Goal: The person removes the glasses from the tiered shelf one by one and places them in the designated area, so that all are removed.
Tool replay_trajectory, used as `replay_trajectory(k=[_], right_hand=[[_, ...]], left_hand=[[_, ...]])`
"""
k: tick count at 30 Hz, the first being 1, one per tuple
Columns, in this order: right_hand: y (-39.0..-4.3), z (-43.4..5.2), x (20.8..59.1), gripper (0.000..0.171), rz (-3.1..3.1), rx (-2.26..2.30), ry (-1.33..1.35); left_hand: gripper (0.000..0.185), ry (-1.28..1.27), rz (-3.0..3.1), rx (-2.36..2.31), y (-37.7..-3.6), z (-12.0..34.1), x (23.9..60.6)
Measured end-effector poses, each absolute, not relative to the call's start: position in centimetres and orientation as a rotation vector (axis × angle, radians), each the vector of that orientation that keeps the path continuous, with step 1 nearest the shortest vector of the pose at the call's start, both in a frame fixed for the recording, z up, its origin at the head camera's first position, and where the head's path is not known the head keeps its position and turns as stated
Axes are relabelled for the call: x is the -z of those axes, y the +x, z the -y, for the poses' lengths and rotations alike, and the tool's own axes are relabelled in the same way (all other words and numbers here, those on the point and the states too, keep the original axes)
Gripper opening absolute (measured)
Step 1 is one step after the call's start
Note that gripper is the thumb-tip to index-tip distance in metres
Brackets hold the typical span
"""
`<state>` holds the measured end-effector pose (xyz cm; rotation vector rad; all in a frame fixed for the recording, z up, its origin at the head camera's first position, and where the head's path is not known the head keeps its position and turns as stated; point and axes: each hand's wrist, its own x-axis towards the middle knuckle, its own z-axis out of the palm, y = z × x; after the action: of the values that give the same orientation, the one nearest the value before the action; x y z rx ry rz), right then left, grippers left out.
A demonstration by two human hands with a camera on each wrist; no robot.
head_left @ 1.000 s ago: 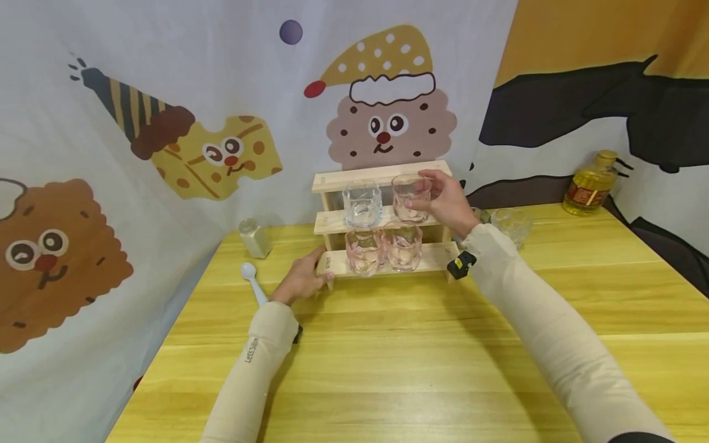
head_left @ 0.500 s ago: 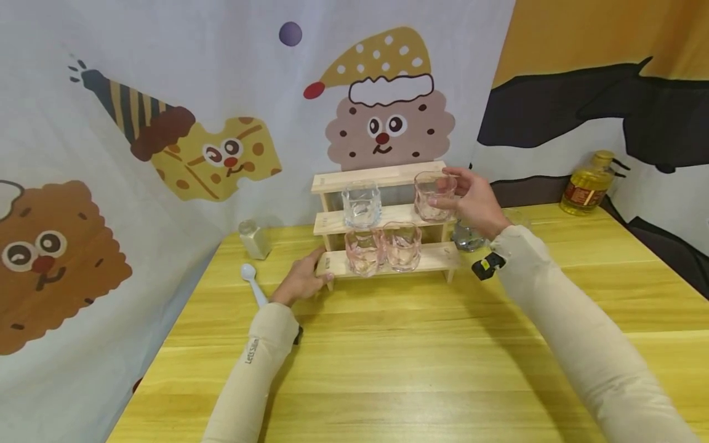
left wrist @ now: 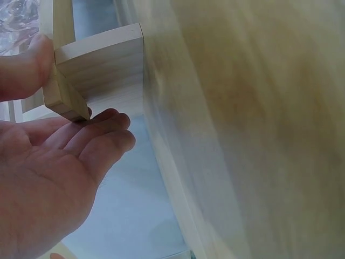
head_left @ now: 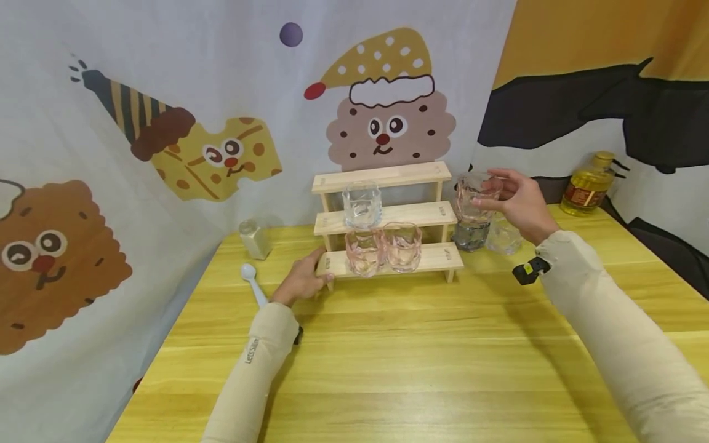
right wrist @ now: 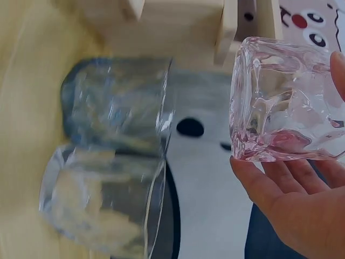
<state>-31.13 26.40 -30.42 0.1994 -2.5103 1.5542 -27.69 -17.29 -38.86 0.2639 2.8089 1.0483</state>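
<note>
- The wood-grain tabletop (head_left: 365,369) carries everything, set against a cartoon-printed cloth (head_left: 221,55).
- A three-tier wooden rack (head_left: 412,212) stands near the cloth, its stepped shelves presumably keeping the rear glasses visible and reachable.
- The left hand (head_left: 301,280) has its grip clamped on the end of the bottom shelf, thumb above and fingers beneath, probably to steady the rack.
- The right hand (head_left: 523,206) has its grip clamped around a pink tumbler (right wrist: 280,102), thumb and fingers on opposite sides, likely to keep it upright.
- That tumbler is just right of the rack, above a blue-grey tumbler (right wrist: 116,105) and a clear tumbler (right wrist: 102,205) standing side by side.
- Two pink glasses (head_left: 402,247) sit on the bottom shelf; a clear glass (head_left: 362,206) sits on the middle one.
</note>
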Motion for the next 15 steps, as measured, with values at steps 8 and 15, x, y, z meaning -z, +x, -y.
replay_trajectory(k=[8, 15], right_hand=[[-30.9, -29.1, 30.8, 0.079, 2.494, -1.51, 0.111], [-30.4, -31.2, 30.9, 0.084, 2.519, -1.473, 0.013]], left_hand=[[0.072, 0.278, -2.814, -1.036, -27.6, 17.4, 38.7], [0.071, 0.252, -2.812, -1.033, -27.6, 17.3, 38.6]])
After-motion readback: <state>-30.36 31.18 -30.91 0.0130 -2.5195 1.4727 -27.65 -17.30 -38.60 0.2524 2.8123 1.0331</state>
